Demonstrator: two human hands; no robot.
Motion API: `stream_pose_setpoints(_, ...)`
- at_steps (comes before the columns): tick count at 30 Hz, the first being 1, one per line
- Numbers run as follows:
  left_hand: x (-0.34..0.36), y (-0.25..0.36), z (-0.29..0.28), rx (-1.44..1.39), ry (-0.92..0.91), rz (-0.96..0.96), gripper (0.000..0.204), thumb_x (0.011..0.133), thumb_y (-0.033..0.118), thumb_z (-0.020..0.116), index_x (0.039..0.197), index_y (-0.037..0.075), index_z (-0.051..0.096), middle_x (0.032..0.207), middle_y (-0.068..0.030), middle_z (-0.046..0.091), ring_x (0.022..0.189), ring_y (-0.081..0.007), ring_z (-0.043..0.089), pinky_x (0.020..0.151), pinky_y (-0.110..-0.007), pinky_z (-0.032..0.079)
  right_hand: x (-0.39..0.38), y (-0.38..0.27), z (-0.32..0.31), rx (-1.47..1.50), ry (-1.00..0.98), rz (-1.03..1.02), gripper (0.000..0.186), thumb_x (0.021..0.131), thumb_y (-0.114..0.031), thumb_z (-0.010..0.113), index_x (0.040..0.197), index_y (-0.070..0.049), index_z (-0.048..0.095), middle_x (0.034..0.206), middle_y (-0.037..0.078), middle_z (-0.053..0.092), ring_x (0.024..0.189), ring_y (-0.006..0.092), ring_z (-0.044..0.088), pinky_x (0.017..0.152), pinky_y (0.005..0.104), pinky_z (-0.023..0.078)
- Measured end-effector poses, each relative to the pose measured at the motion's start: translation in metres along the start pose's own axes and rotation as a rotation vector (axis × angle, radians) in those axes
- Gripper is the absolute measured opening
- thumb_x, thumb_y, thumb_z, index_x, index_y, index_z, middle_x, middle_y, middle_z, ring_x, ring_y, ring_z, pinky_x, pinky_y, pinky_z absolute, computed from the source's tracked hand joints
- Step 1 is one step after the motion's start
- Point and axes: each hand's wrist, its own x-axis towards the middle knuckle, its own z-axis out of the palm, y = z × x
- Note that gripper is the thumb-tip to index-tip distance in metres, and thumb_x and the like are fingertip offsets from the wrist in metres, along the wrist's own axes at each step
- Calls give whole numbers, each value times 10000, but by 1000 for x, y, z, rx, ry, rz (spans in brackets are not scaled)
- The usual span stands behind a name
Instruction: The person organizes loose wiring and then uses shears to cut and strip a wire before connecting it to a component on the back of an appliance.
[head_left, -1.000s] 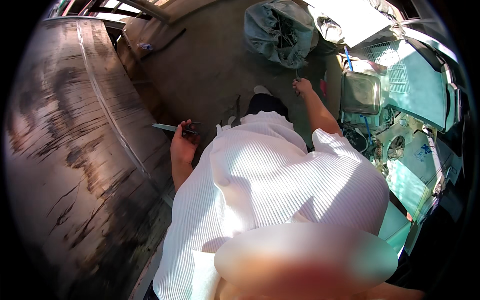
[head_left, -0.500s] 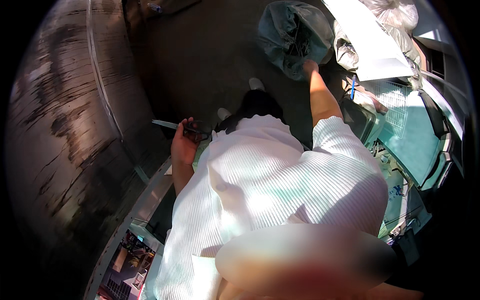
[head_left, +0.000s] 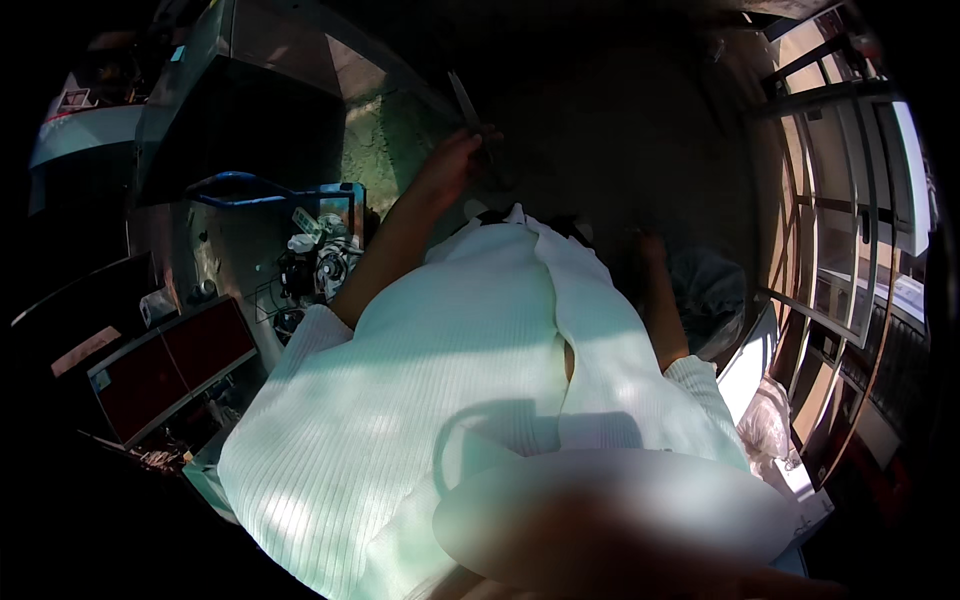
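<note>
In deep shadow ahead of me, my left hand [head_left: 462, 152] grips a pair of scissors [head_left: 463, 98]. Their long blades point up and away, and the dark handles are hard to make out. Lower and to the right, my right hand [head_left: 652, 248] hangs beside a grey plastic bag [head_left: 708, 290]. Shadow hides its fingers, so whether it touches the bag or holds anything does not show. The bag stands on the dark floor, its contents unclear.
A blue-rimmed basket [head_left: 352, 205] with clutter stands on my left, near a dark red-fronted box [head_left: 180, 355]. At right are a metal-framed rack [head_left: 835, 220], a white panel [head_left: 748, 365] and a pale plastic bag [head_left: 768, 415].
The view has swung round, bringing the cluttered left side in and taking the worn wooden surface out. Both hands are now in shadow. The scissors stay in my left hand, raised further forward.
</note>
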Motion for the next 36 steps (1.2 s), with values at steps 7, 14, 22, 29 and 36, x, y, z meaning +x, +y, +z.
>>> stream_pose_setpoints(7, -35, 8, -130, -155, 244, 130, 231, 942, 267, 482, 1040, 93, 598, 862, -21, 588, 700, -121, 553, 573, -292, 458, 60, -269, -71, 166, 20, -378, 434, 900, -405, 546, 1144, -55, 627, 1147, 159, 626, 1077, 307, 592, 896, 402, 471)
stream_pose_setpoints(14, -78, 41, -236, -374, 508, 254, 263, 966, 251, 454, 1149, 90, 551, 997, -2, 581, 847, -100, 515, 730, -254, 402, -11, -583, -28, 374, -516, -870, 283, 870, -191, 623, 1093, -17, 620, 995, 118, 655, 886, 182, 630, 777, 304, 491)
stream_pose_setpoints(22, -91, 53, -311, -438, 742, 406, 396, 963, 263, 487, 1281, 26, 479, 1118, -26, 551, 964, -107, 514, 809, -244, 394, -1, -722, 52, -79, -471, -1231, 350, 758, -199, 704, 1026, 8, 615, 957, 144, 590, 791, 188, 586, 665, 329, 469)
stream_pose_setpoints(29, -36, 92, -412, -142, 1018, 566, 470, 967, 263, 484, 1307, -58, 433, 1269, -200, 516, 1176, -243, 516, 976, -310, 399, 69, -852, 111, 202, -1100, -951, 199, 831, -131, 569, 965, 11, 606, 879, 34, 595, 828, 107, 538, 722, 259, 434)
stream_pose_setpoints(36, 40, 217, -593, 359, 1422, 572, 468, 926, 278, 548, 1290, -3, 460, 1290, -178, 497, 1211, -279, 479, 999, -350, 384, 232, -1017, 142, 124, -1034, -733, 327, 884, -334, 592, 957, -21, 653, 789, 46, 630, 742, 118, 563, 688, 282, 448)
